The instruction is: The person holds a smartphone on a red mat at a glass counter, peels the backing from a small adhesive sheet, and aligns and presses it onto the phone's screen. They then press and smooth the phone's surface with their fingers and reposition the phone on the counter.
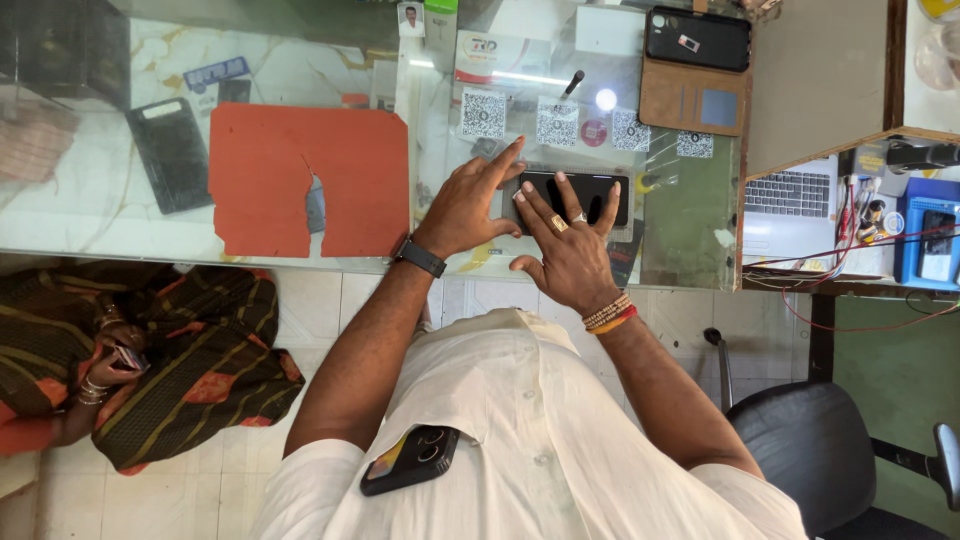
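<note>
- Left hand flat, fingers spread, fingertips at left end of black phone; holds nothing.
- Right hand open, fingers splayed, pressing on top of phone.
- Phone lies flat on glass counter, right of centre.
- Left to right: seated person on tiled floor, dark phone case, torn orange mat, brown wallet case, laptop, office chair.

— What do you see under my hands?

— A black phone. It lies flat on the glass counter, long side going left to right. Its dark screen faces up, and my fingers cover part of it.
</note>
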Available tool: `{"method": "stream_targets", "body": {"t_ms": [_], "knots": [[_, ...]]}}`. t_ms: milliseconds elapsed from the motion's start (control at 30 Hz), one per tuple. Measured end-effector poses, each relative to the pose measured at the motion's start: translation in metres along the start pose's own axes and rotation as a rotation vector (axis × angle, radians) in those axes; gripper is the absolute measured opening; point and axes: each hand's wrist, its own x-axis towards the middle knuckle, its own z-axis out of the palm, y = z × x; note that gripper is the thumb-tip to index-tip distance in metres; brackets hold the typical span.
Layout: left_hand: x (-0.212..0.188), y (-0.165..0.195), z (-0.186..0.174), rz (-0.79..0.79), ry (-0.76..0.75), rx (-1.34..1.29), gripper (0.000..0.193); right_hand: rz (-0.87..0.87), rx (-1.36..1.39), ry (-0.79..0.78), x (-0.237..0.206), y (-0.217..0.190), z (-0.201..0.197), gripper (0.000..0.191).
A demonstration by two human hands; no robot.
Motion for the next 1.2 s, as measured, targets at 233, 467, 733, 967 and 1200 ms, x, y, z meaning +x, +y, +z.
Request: {"method": "stream_targets", "body": {"t_ms": [233, 467, 733, 967, 1200], "knots": [[0.004, 0.001, 0.008, -0.013, 0.002, -0.002, 0.133, -0.093, 0.013, -0.013, -0.013, 0.013, -0.007, 0.088], [0.007, 0.005, 0.017, -0.02, 0.021, 0.001, 0.131, -0.174, -0.039, -0.045, -0.023, 0.036, -0.014, 0.088], [0.01, 0.009, 0.029, -0.115, 0.031, 0.026, 0.124, -0.165, -0.061, -0.057, -0.044, 0.07, -0.021, 0.087], [0.009, 0.009, 0.034, -0.072, 0.059, 0.023, 0.124, -0.093, -0.08, -0.062, -0.074, 0.102, -0.028, 0.09], [0.009, 0.008, 0.034, -0.036, 0.056, 0.031, 0.124, 0.006, -0.065, -0.039, -0.096, 0.119, -0.036, 0.089]]}}
